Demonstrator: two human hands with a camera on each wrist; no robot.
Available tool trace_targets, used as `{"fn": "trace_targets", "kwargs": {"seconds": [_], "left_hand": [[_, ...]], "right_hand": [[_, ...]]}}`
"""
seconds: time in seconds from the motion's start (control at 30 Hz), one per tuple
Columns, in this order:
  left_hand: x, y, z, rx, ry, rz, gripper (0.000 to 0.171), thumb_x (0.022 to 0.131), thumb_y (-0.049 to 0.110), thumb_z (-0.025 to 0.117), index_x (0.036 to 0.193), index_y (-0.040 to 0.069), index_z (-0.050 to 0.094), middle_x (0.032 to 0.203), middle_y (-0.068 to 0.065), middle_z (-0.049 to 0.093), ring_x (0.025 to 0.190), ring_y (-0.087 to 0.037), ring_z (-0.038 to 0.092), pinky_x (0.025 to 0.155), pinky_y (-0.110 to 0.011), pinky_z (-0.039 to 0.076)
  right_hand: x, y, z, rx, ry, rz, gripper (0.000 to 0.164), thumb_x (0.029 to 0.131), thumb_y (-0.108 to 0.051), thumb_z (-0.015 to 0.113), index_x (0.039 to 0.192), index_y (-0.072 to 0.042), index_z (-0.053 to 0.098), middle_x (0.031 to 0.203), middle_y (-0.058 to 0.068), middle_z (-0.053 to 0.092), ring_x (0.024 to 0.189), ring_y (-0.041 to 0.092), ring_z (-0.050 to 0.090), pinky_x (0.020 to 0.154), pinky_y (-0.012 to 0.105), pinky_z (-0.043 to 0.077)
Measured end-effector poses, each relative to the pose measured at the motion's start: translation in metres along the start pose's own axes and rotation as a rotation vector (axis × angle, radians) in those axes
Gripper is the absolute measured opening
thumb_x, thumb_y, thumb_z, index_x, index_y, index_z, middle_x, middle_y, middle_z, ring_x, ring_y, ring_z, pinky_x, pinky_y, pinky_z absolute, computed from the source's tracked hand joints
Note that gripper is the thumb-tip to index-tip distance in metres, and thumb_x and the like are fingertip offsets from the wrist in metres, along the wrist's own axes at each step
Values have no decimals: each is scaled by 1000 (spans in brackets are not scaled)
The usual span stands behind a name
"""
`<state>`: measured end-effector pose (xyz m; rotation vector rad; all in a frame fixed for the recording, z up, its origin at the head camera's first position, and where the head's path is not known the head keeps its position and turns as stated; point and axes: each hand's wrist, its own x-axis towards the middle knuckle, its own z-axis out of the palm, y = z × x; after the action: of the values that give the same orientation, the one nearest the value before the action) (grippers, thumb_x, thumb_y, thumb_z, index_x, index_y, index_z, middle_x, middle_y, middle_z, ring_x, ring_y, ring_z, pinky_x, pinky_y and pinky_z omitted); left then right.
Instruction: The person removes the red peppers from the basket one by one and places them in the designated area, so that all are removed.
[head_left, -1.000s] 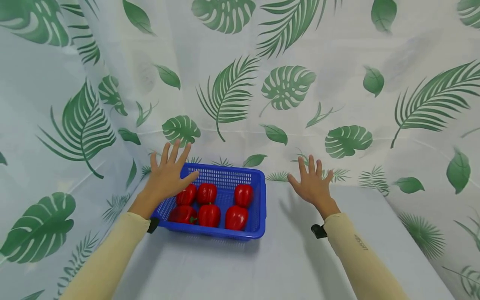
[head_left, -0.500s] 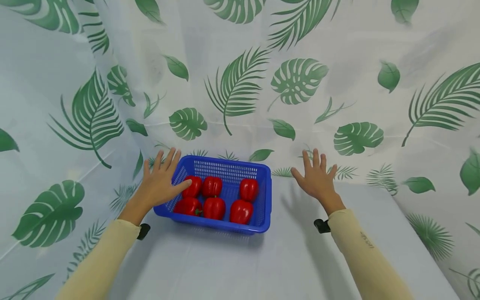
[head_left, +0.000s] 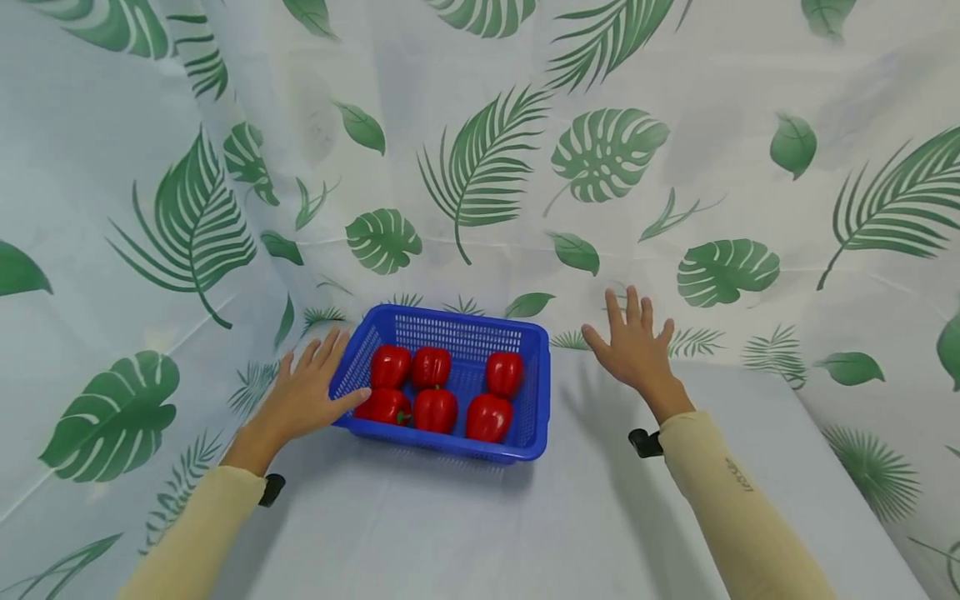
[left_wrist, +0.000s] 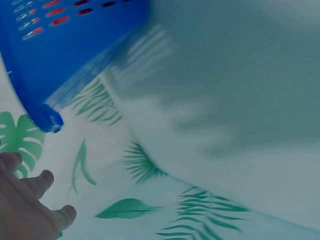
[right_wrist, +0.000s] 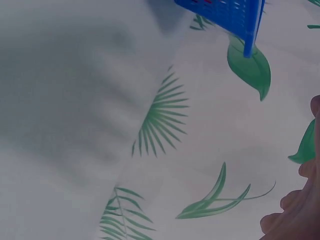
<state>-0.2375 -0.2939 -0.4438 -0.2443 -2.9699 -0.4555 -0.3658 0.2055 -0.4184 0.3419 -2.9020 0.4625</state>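
Observation:
A blue plastic basket (head_left: 545, 392) with slotted walls stands on the white table, and several red bell peppers (head_left: 435, 411) lie inside it in two rows. My left hand (head_left: 303, 398) hovers at the basket's left end, fingers straight and spread. Its thumb overlaps the basket's left rim in the head view. To the right of the basket, my right hand (head_left: 633, 346) is held over the table, also with fingers spread and nothing in it. In the left wrist view, fingertips (left_wrist: 45, 179) show below a corner of the basket.
The white tabletop (head_left: 420, 533) extends in front of the basket and to its right. A white curtain (head_left: 480, 67) with green leaf prints rises behind the table and along its left side. Dark straps (head_left: 645, 443) sit at both wrists.
My left hand has moved left and down, away from over the basket, uncovering the peppers at its left end. The head view has shifted slightly. My right hand stays spread beside the basket.

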Motion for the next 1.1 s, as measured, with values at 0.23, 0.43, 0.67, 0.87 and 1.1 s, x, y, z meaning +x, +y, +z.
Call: {"fn": "trace_targets", "kwargs": {"seconds": [0.23, 0.43, 0.67, 0.87, 1.1], "left_hand": [[-7, -3, 12, -28, -28, -38, 107, 97, 62, 63, 170, 0, 17, 176, -23, 16, 153, -54, 27, 119, -81, 5], [-12, -8, 18, -45, -44, -60, 106, 99, 61, 61, 169, -3, 15, 176, -24, 15, 153, -54, 29, 118, -82, 10], [-14, -10, 25, -91, -69, -80, 112, 98, 62, 64, 170, -3, 7, 175, -27, 14, 154, -55, 28, 117, -80, 23], [-12, -11, 28, -83, -77, -73, 114, 98, 66, 61, 170, -2, 5, 175, -26, 13, 153, -54, 31, 117, -76, 28], [-11, -9, 29, -98, -122, -89, 116, 97, 73, 55, 170, 0, 4, 176, -25, 8, 146, -59, 40, 106, -70, 47]], "right_hand": [[2, -9, -4, 7, 14, -6, 89, 107, -58, 43, 172, -6, 11, 176, 28, -5, 159, 55, -2, 116, 83, -5], [7, -26, -8, 68, 11, -32, 89, 107, -57, 44, 173, -8, 9, 176, 26, -5, 160, 53, -2, 118, 80, -6], [11, -40, -14, 189, -14, -15, 89, 108, -55, 44, 173, -8, 7, 176, 26, -5, 161, 51, -4, 118, 80, -8], [18, -47, -25, 280, -4, -13, 89, 108, -52, 45, 172, -5, 6, 176, 28, -3, 160, 52, -2, 119, 81, 0], [23, -53, -30, 373, -46, -1, 99, 105, -51, 55, 172, -7, -2, 177, 22, -11, 161, 50, -2, 121, 78, 6]]}}
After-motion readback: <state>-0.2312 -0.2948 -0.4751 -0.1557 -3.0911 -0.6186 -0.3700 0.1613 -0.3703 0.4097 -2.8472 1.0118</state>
